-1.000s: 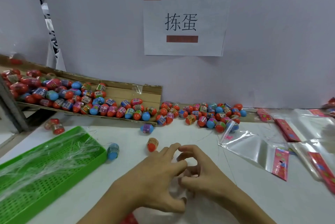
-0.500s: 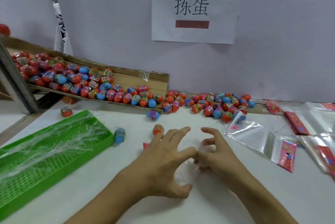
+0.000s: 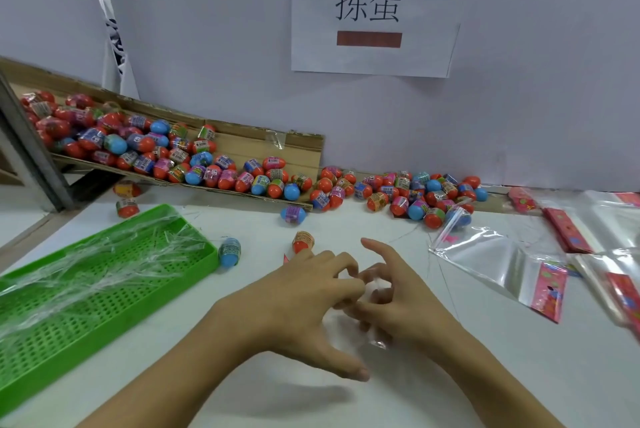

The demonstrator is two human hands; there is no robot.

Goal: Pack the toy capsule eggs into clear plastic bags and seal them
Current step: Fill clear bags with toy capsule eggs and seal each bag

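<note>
Head view: both hands meet over the white table (image 3: 450, 375) near its middle — the left hand (image 3: 294, 309) and right hand (image 3: 398, 303) have fingers curled toward each other, pinching a small clear plastic bag (image 3: 375, 341) that is mostly hidden and hard to make out. A green tray (image 3: 104, 289) lies at the near left, its far right corner just beside a blue egg (image 3: 229, 251). An orange egg (image 3: 302, 242) stands just beyond the left fingertips. Far back, capsule eggs (image 3: 398, 193) crowd the wall edge and a slanted cardboard chute (image 3: 242, 143). Empty bags (image 3: 502, 268) spread at the right — bare tabletop lies between them and the hands
</note>
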